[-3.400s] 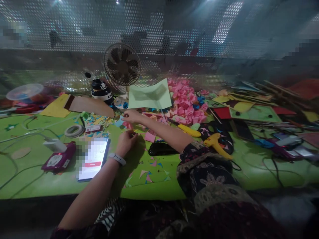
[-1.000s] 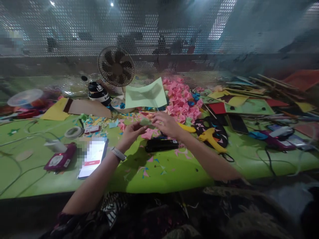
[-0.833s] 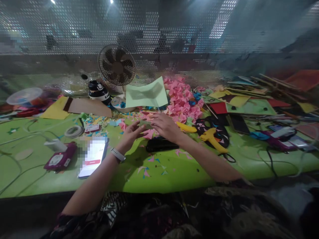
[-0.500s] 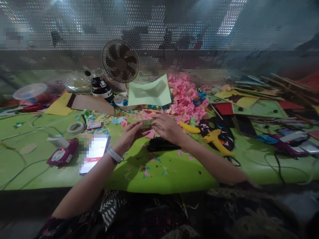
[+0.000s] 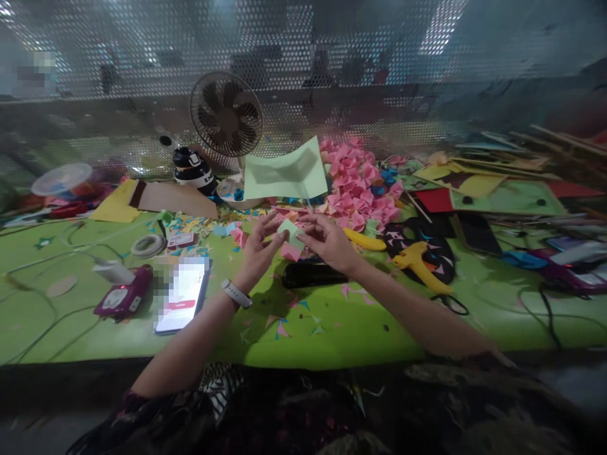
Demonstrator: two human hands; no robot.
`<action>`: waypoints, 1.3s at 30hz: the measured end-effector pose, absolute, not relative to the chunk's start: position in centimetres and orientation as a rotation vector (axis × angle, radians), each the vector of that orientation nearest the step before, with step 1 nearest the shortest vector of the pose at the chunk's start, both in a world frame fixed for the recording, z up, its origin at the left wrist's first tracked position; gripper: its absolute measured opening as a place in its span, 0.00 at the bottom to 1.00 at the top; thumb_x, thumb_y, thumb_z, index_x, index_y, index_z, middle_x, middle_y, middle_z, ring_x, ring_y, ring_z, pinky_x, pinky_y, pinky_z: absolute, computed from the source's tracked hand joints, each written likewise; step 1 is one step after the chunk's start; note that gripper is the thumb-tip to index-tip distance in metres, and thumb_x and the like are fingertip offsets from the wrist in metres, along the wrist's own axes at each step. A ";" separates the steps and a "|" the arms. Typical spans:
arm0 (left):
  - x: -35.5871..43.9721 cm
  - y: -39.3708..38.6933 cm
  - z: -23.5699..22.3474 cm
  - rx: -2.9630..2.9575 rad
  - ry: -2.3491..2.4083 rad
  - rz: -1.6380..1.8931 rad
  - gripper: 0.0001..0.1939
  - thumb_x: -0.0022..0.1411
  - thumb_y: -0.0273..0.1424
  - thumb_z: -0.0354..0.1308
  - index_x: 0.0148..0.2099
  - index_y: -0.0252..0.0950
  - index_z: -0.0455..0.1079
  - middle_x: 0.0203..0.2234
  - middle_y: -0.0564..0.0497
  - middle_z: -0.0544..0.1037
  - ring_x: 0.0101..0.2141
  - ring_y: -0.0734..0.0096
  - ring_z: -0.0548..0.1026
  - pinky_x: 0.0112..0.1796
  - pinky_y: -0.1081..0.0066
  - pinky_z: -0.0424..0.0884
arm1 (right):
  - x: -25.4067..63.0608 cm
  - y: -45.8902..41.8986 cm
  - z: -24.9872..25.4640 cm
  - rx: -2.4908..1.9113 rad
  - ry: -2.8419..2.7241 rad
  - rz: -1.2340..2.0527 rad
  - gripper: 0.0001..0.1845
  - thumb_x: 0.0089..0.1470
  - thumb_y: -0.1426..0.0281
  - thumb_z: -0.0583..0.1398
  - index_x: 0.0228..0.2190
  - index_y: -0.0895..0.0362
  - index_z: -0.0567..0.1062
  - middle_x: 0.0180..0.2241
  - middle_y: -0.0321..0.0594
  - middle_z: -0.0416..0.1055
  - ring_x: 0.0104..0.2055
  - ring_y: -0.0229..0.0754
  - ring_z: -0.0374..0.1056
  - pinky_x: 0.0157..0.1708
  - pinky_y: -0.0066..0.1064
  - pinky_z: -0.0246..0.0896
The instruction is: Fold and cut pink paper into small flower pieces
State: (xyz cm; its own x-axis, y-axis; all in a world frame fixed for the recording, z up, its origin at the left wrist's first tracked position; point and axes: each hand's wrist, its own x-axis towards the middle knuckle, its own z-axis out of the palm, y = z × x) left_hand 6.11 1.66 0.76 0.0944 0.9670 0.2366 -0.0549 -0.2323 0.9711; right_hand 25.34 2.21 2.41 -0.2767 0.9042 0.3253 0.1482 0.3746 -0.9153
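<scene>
We had turned up the pale green paper square from its flatter pose of half a second earlier, so its face showed. Our left hand and right hand pinched its opposite sides over the counter, near the heap of pink folded papers and the black oblong object.

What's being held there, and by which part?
A pale green paper piece, held near its opposite side edges: left grip on one, right grip on the other.
</scene>
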 end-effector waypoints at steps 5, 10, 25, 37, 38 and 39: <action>5.9 1.7 -0.2 1.696 0.983 1.256 0.25 0.64 0.43 0.61 0.60 0.39 0.71 0.60 0.41 0.72 0.60 0.56 0.70 0.61 0.56 0.65 | 25.0 1.8 2.1 -0.934 -1.717 0.936 0.19 0.57 0.61 0.63 0.48 0.54 0.72 0.40 0.41 0.76 0.40 0.42 0.74 0.40 0.35 0.73; 5.5 2.0 -0.7 2.036 1.093 1.401 0.26 0.65 0.40 0.60 0.64 0.43 0.66 0.65 0.43 0.66 0.65 0.56 0.63 0.66 0.51 0.56 | 24.9 1.7 1.9 -0.938 -1.717 0.926 0.19 0.57 0.62 0.63 0.50 0.53 0.72 0.43 0.42 0.77 0.43 0.43 0.74 0.43 0.37 0.73; 5.1 1.8 -0.9 2.305 0.993 1.316 0.30 0.62 0.40 0.63 0.65 0.43 0.66 0.68 0.42 0.61 0.68 0.50 0.57 0.67 0.48 0.51 | 24.9 1.5 1.7 -0.918 -1.572 1.043 0.20 0.52 0.60 0.66 0.45 0.52 0.72 0.42 0.41 0.76 0.47 0.44 0.74 0.45 0.38 0.74; 6.4 0.2 -0.9 1.438 0.751 1.177 0.30 0.64 0.42 0.61 0.65 0.41 0.66 0.50 0.46 0.80 0.49 0.62 0.78 0.55 0.57 0.73 | 24.9 1.4 1.3 -0.903 -1.633 1.030 0.19 0.54 0.58 0.65 0.46 0.52 0.73 0.41 0.41 0.77 0.44 0.43 0.75 0.45 0.38 0.73; 6.6 0.3 -1.0 1.373 0.756 1.175 0.30 0.63 0.43 0.61 0.65 0.42 0.66 0.45 0.47 0.81 0.45 0.64 0.78 0.53 0.58 0.74 | 24.9 1.3 1.3 -0.906 -1.663 0.993 0.19 0.54 0.59 0.65 0.46 0.51 0.73 0.43 0.41 0.77 0.46 0.44 0.75 0.46 0.39 0.73; 6.6 0.4 -1.0 1.322 0.760 1.173 0.31 0.63 0.43 0.62 0.65 0.42 0.66 0.41 0.49 0.81 0.42 0.67 0.79 0.52 0.59 0.76 | 24.9 1.2 1.3 -0.914 -1.691 0.953 0.18 0.55 0.60 0.64 0.47 0.51 0.74 0.45 0.42 0.77 0.47 0.44 0.74 0.47 0.39 0.72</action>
State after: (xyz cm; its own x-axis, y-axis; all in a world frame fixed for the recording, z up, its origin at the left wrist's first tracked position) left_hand 6.63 0.37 -1.04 0.2892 0.9376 0.1930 -0.2067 -0.1357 0.9689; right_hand 24.93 1.21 1.31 -0.2637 0.8911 0.3694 0.1454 0.4153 -0.8980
